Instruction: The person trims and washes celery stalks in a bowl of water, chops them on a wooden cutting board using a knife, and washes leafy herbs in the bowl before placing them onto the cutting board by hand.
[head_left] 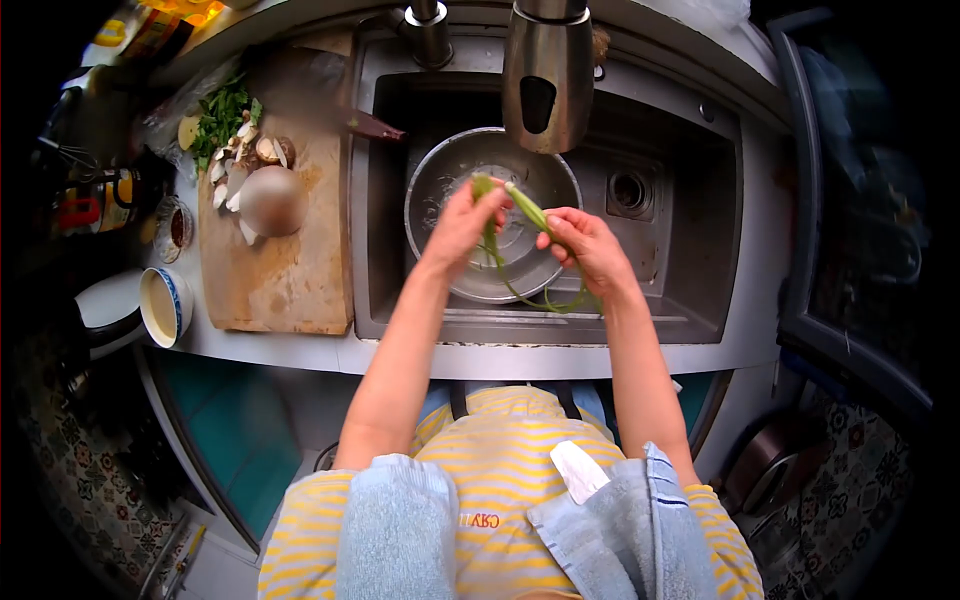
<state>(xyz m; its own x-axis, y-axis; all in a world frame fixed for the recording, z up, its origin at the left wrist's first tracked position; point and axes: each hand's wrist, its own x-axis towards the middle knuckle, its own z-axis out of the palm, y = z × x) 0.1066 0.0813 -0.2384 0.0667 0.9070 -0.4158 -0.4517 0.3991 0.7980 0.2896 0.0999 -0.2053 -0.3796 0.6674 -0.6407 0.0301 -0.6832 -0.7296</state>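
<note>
Over the sink, both hands are closed on green onions. My right hand (590, 248) pinches a green onion (527, 205) whose pale root end points up and left, toward my other hand. My left hand (468, 222) has its fingers closed around more green stalk, blurred at the tip. Long thin green leaves (520, 292) droop below and between the two hands. Beneath them a round metal bowl (418, 185) sits in the sink and seems to hold some water.
The faucet (547, 85) hangs just beyond the bowl. Left of the sink (690, 250), a wooden cutting board (285, 295) bears cut mushrooms (268, 150), leafy herbs (222, 115) and a blurred round brownish thing (272, 201). A white-and-blue bowl (165, 305) stands near the counter's front edge.
</note>
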